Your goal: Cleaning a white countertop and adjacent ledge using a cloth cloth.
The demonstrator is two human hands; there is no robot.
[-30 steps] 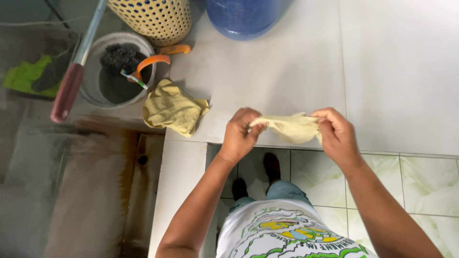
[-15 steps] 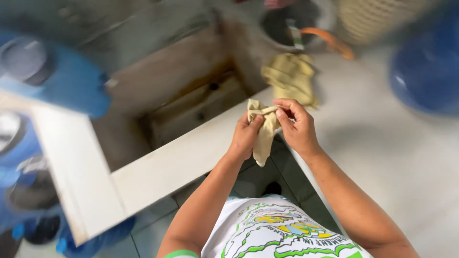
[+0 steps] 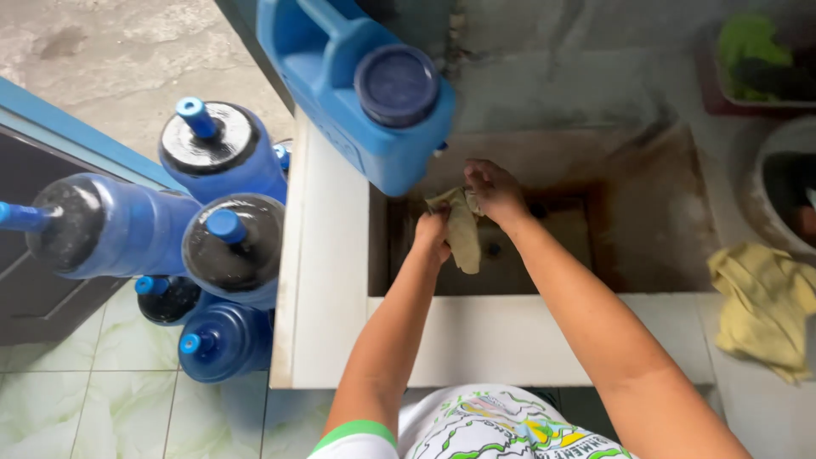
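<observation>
A person is leaning over a sunken concrete sink (image 3: 646, 246), both bare hands gripping one pale yellowish cloth (image 3: 463, 238) above the basin. The left hand (image 3: 433, 234) is clenching the cloth's near side, and the right hand (image 3: 493, 191) is pinching its upper end, so the cloth is hanging down between them over the drain area. Directly below the grip, the sink bottom is looking dark and stained, with small drain holes showing beside the cloth; whether water is standing in it cannot be told. Toward the person from the grip, the white tiled sink rim (image 3: 510, 336) is running across, and a second yellow cloth (image 3: 765, 306) is lying crumpled on the counter well to the right of the hands. Just left of and above the grip, a blue jerrycan (image 3: 357, 93) with a dark round cap is sitting on the white ledge, its corner overhanging the basin close to the right hand. Farther left, beyond the ledge, several blue water bottles (image 3: 229, 246) are crowding the floor. Far right of the grip, a grey bucket (image 3: 778, 178) is sitting partly out of view, its contents unclear.
</observation>
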